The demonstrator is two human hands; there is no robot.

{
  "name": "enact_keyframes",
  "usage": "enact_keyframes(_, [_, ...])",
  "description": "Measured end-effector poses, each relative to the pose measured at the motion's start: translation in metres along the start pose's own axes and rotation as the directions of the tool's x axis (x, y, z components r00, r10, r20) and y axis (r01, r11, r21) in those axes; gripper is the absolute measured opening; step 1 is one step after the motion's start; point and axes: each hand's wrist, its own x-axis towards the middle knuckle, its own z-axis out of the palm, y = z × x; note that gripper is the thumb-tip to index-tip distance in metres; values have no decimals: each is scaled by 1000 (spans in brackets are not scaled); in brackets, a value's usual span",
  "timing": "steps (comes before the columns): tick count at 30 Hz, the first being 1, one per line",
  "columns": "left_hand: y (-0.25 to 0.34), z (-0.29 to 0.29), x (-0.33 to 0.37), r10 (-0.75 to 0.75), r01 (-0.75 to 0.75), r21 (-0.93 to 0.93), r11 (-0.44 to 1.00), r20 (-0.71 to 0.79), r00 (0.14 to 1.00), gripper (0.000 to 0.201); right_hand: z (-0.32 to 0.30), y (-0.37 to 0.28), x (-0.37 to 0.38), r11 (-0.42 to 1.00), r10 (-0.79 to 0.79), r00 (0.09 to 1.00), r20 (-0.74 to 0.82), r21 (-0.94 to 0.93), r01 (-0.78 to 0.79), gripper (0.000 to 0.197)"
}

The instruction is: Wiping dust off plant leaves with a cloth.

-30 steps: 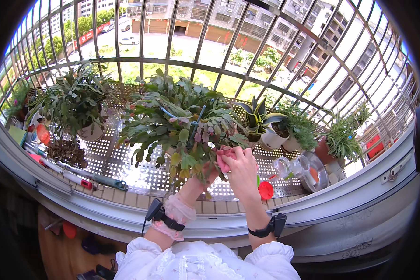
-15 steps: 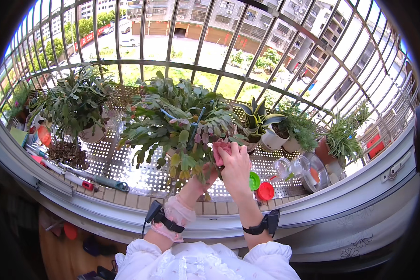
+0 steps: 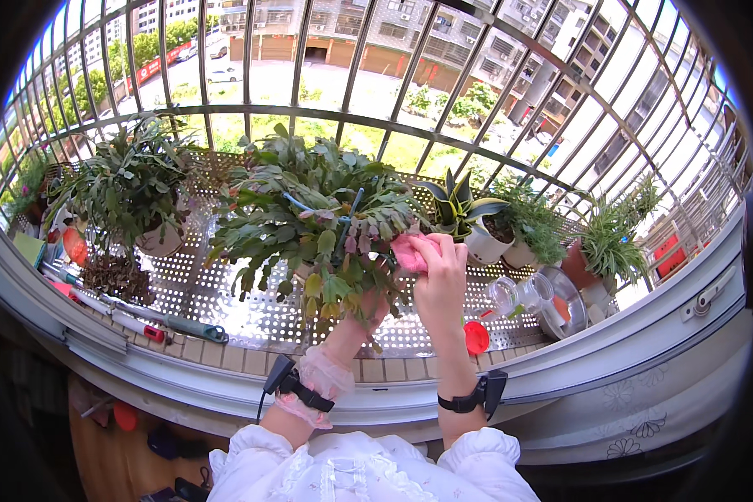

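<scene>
A large, bushy potted cactus with flat, jointed green and purplish leaf segments (image 3: 309,197) fills the middle of the ledge. My right hand (image 3: 442,276) pinches a folded pink cloth (image 3: 414,251) at the plant's right side, against or close to the outer segments. Below the foliage, my left hand (image 3: 375,308) reaches in under the right-hand stems. Leaves hide its fingers, so what they hold cannot be seen. Blue ties (image 3: 356,203) run among the upper stems.
A variegated snake plant (image 3: 458,205), further pots, a clear jar (image 3: 534,293), a metal basin (image 3: 560,314) and a red lid (image 3: 476,337) stand to the right. At left are another cactus (image 3: 134,184) and a long-handled tool (image 3: 194,326). Metal bars (image 3: 351,71) enclose the far side.
My right hand has moved a little right and up with the pink cloth, which shows more fully now. My forearm covers the green lid. The left hand stays under the leaves.
</scene>
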Motion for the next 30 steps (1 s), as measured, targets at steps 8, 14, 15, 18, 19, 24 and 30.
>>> enact_keyframes(8, [-10,-4,20,10,-10,0,1000,-35,999,39,51,21,9,975,-125,984,126,-168,145,19])
enact_keyframes(14, [-7,1,9,15,-14,22,1000,-72,997,39,21,32,10,957,86,979,183,-289,-30,29])
enact_keyframes(15, [-5,4,5,18,-16,30,999,-78,997,39,14,30,8,956,115,978,174,-288,-61,31])
enact_keyframes(18, [-3,10,-14,31,-24,52,998,-121,992,39,-8,22,0,972,143,979,144,-205,-111,37])
enact_keyframes(19, [-2,15,-22,37,-27,70,997,-147,988,39,-15,17,-3,983,147,982,118,-128,-132,41])
enact_keyframes(24, [-9,27,-65,-62,88,23,996,-543,837,41,-35,-8,-22,982,75,994,75,168,-87,47])
enact_keyframes(30, [45,36,-126,43,-5,55,998,-715,698,44,-13,-32,-30,932,17,999,31,362,-27,45])
